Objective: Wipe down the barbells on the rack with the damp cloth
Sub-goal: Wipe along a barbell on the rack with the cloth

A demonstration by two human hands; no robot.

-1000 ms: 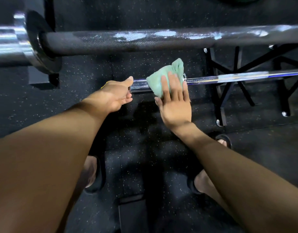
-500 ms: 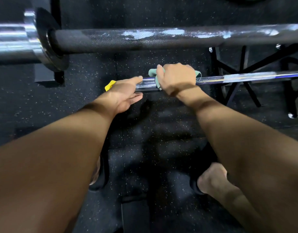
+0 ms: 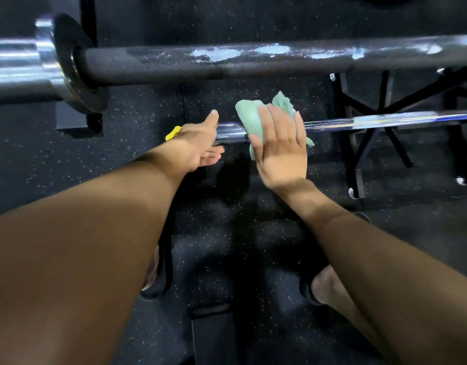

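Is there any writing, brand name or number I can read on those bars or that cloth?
None can be read.
Upper barbell: pale smears only, no lettering.
Lower chrome barbell: glare and blur, no marking legible.
Green cloth: plain.
Yellow tag by the left hand: too small to tell.

Upper barbell shaft: dark matt metal, rough knurling, wet patches.
Lower barbell: glossy chromed metal, smooth.
Cloth: soft green fabric, matt.
Floor: speckled black rubber.
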